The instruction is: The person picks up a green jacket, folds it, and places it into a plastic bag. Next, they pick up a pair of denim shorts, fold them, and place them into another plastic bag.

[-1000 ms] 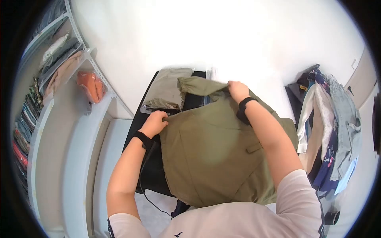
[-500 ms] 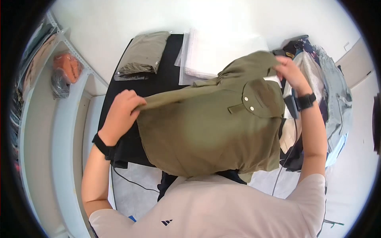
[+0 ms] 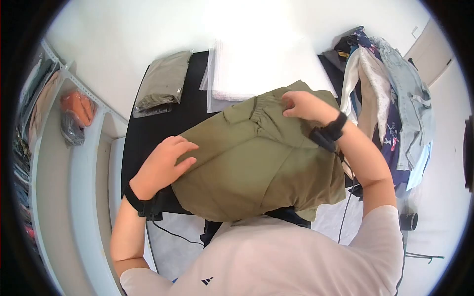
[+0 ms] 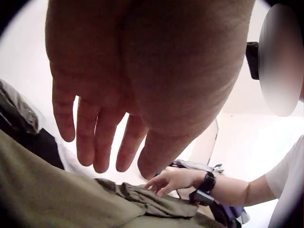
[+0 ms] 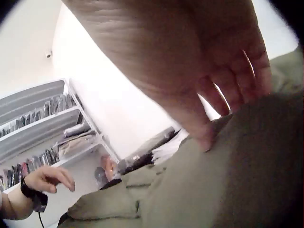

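Note:
An olive-green garment [image 3: 247, 163] lies over the near part of the black table, a gathered cuff [image 3: 264, 116] folded across its upper part. The left hand [image 3: 165, 165] hovers at the garment's left edge, fingers apart and holding nothing; in the left wrist view that hand [image 4: 123, 90] shows straight, spread fingers above the cloth. On the upper right of the garment is the right hand [image 3: 308, 107]; in the right wrist view its fingertips [image 5: 207, 142] touch the olive cloth [image 5: 228, 175], with nothing gripped.
A bagged grey-olive garment [image 3: 165, 81] lies at the black table's [image 3: 197, 74] back left, beside a stack of clear plastic bags [image 3: 261, 69]. Shelves [image 3: 84, 172] with bagged clothes stand left. Hanging clothes [image 3: 395, 103] are at the right. Cables run below both wrists.
Both hands have let go of the garment, which was held spread out. Its collar and snap buttons are covered now, and a sleeve lies folded across. The right hand has moved left and down.

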A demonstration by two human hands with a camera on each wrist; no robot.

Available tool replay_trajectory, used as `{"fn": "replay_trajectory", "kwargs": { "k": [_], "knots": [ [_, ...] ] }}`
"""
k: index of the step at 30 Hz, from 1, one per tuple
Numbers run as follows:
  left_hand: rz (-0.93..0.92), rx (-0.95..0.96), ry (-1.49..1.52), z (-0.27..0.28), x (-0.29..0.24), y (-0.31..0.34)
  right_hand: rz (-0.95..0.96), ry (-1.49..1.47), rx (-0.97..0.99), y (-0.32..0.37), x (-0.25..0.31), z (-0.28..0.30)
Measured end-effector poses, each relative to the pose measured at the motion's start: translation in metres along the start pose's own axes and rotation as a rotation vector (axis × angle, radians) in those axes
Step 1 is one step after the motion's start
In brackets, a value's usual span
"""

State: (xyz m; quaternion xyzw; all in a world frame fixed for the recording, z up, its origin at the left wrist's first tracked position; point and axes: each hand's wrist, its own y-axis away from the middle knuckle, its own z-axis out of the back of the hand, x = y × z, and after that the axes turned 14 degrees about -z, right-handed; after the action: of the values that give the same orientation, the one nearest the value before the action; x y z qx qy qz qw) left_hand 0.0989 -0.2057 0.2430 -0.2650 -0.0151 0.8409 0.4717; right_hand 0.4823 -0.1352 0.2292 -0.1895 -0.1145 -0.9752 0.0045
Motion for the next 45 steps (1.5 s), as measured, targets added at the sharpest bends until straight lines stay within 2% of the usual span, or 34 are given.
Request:
{"fn": "replay_trajectory", "kwargs": {
  "k": [3,4,6,7,9,10,11,12,13,17,19,20,21,22,23,24,25,26,29,30,31,32,34,35,38,39,41,42,44,45],
  "knots": [
    [-0.017,0.02,0.023,0.0,-0.022,-0.025,0.039,0.07,0.003,-0.006,0.004,-0.015],
    [-0.083,-0.017,0.042,-0.003,-0.027,-0.034,0.033,0.07,0.001,0.002,0.008,-0.017],
    [-0.188,-0.073,0.068,-0.013,-0.033,-0.055,0.176,-0.119,-0.018,0.032,0.033,-0.014],
    [-0.193,-0.077,0.069,-0.021,-0.035,-0.067,0.344,-0.177,-0.039,0.042,0.037,-0.018],
    [-0.318,-0.145,0.0,-0.035,-0.035,-0.089,0.535,-0.187,0.07,0.067,0.056,-0.01],
    [-0.378,-0.118,0.029,-0.045,-0.028,-0.096,0.53,-0.184,0.065,0.075,0.058,-0.003],
    [-0.387,-0.117,0.029,-0.049,-0.027,-0.1,0.593,-0.248,0.158,0.081,0.058,0.004],
    [-0.211,0.209,0.193,-0.053,-0.028,-0.103,0.655,-0.312,0.251,0.085,0.056,0.009],
    [-0.025,0.533,0.351,-0.057,-0.027,-0.105,0.663,-0.291,0.142,0.08,0.045,0.015],
    [-0.085,0.499,0.235,-0.085,-0.028,-0.084,0.062,-0.342,-0.06,0.023,-0.027,0.044],
    [-0.195,0.077,0.149,-0.089,-0.042,-0.076,-0.241,-0.176,-0.101,-0.006,-0.055,0.051],
    [-0.161,0.063,0.071,-0.088,-0.047,-0.076,-0.241,-0.179,-0.106,-0.017,-0.063,0.049],
    [-0.165,0.061,0.066,-0.091,-0.049,-0.076,-0.286,-0.303,-0.042,-0.025,-0.07,0.046],
    [-0.076,0.029,0.05,-0.095,-0.049,-0.076,-0.329,-0.427,0.022,-0.034,-0.076,0.042],
    [0.015,-0.002,0.038,-0.1,-0.049,-0.077,-0.326,-0.428,0.018,-0.041,-0.08,0.038],
    [0.087,0.086,-0.013,-0.104,-0.048,-0.078,-0.278,-0.275,-0.07,-0.048,-0.083,0.033],
    [0.088,0.085,-0.016,-0.106,-0.051,-0.078,-0.229,-0.121,-0.158,-0.055,-0.085,0.027],
    [0.116,0.107,-0.027,-0.107,-0.056,-0.078,-0.17,-0.138,-0.195,-0.062,-0.086,0.022],
    [0.167,0.075,0.048,-0.097,-0.065,-0.071,-0.091,-0.059,-0.179,-0.07,-0.094,0.019],
    [0.066,0.104,0.148,-0.091,-0.064,-0.067,-0.092,-0.061,-0.177,-0.07,-0.095,0.019],
    [-0.034,0.133,0.249,-0.085,-0.064,-0.062,-0.063,-0.172,-0.087,-0.07,-0.096,0.019],
    [-0.032,0.137,0.249,-0.081,-0.063,-0.057,-0.035,-0.282,0.005,-0.071,-0.098,0.019],
    [-0.27,0.191,0.466,-0.073,-0.062,-0.045,-0.021,-0.364,0.045,-0.072,-0.102,0.02],
    [-0.267,0.193,0.468,-0.07,-0.064,-0.04,-0.007,-0.443,0.084,-0.074,-0.105,0.019],
    [0.021,0.419,0.731,-0.071,-0.067,-0.023,-0.024,-0.469,0.114,-0.078,-0.11,0.016],
    [0.021,0.425,0.729,-0.077,-0.068,-0.019,-0.026,-0.475,0.112,-0.078,-0.112,0.013],
    [-0.085,0.421,0.159,-0.088,-0.074,-0.019,-0.005,-0.557,0.101,-0.077,-0.112,0.011],
    [-0.086,0.422,0.158,-0.092,-0.078,-0.022,-0.005,-0.558,0.1,-0.076,-0.11,0.012],
    [-0.277,0.217,-0.333,-0.099,-0.086,-0.027,-0.068,-0.613,0.082,-0.073,-0.108,0.011],
    [-0.277,0.218,-0.332,-0.104,-0.086,-0.025,-0.069,-0.614,0.083,-0.073,-0.11,0.01]
  ]
}}
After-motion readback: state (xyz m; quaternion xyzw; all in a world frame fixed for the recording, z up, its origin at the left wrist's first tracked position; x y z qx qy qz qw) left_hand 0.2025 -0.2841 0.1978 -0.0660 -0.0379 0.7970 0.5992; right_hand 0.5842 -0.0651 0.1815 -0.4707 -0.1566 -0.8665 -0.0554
